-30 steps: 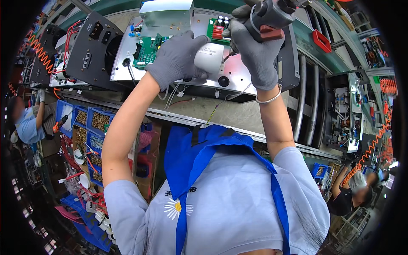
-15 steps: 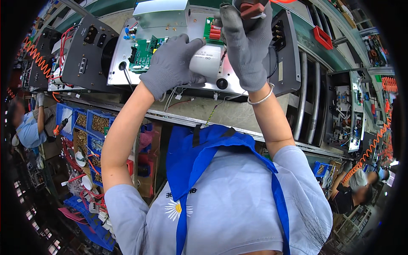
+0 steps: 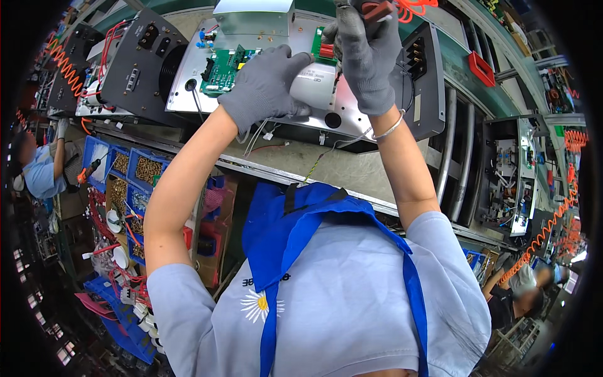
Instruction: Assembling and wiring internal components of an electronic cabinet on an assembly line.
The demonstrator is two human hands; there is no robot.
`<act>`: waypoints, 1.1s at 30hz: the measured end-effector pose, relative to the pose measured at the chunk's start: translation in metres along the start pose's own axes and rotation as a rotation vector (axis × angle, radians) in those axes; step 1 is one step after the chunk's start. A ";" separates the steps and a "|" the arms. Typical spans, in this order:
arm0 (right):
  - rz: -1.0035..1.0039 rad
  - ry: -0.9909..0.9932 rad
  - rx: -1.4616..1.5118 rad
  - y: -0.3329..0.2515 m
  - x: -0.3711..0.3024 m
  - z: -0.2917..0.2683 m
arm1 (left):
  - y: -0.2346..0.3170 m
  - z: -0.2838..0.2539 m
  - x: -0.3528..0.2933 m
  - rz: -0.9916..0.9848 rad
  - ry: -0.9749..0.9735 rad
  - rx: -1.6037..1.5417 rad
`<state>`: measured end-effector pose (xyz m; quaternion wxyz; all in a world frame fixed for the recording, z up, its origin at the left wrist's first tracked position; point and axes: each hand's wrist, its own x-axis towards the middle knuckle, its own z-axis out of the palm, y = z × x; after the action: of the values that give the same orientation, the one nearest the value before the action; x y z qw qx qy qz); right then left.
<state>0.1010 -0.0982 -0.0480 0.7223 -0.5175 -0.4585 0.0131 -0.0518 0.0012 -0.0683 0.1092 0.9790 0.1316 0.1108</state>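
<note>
My left hand (image 3: 267, 85), in a grey glove, curls closed around a white cylindrical capacitor (image 3: 315, 86) on a metal chassis plate (image 3: 257, 39). Its thumb reaches across the top and the fingers' undersides are hidden. Higher up on the right, my gloved right hand (image 3: 366, 66) is closed around a dark air screwdriver (image 3: 379, 11) with a brown-red lever. The tool's tip is hidden behind the hand. A green circuit board (image 3: 221, 70) lies left of my left hand. Between the hands sits a smaller board (image 3: 323, 45) with red parts.
A dark panel with terminals (image 3: 422, 81) stands at the chassis's right end. Another black unit (image 3: 135, 69) is on the left. Metal rollers (image 3: 447, 151) run at the right. Blue bins (image 3: 146, 168) of screws stand lower left. Orange coiled hoses (image 3: 545, 235) hang at the right. Other people work at both sides.
The view has shifted slightly, carrying the chassis a little to the right in the picture. Both hands keep their holds, with only small changes in pose.
</note>
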 end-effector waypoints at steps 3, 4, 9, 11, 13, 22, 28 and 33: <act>0.020 0.008 0.078 -0.011 0.008 -0.001 | 0.003 0.002 -0.011 -0.089 0.117 -0.197; -0.112 -0.021 0.085 -0.012 0.012 -0.007 | 0.005 -0.004 -0.022 -0.232 0.106 -0.621; -0.489 0.258 -0.282 -0.077 0.031 0.001 | 0.005 -0.019 -0.100 -0.578 0.216 -1.714; -0.219 0.154 -0.012 -0.090 0.017 -0.012 | 0.015 0.000 -0.107 -0.639 0.230 -1.929; -0.134 0.119 0.166 -0.098 0.001 -0.003 | 0.023 0.032 -0.117 -0.646 0.312 -2.012; -0.111 0.076 0.156 -0.097 -0.039 0.033 | 0.044 0.036 -0.118 -0.501 0.296 -2.257; -0.037 -0.058 0.326 -0.111 -0.048 0.058 | 0.032 0.052 -0.111 -0.605 0.274 -2.308; 0.215 0.054 -0.201 -0.075 -0.056 0.045 | 0.024 0.064 -0.107 -0.554 0.242 -2.453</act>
<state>0.0043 -0.1278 -0.0258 0.6734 -0.6335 -0.3799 0.0306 -0.1312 -0.0634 -0.1440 0.9503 0.1576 0.1516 0.2217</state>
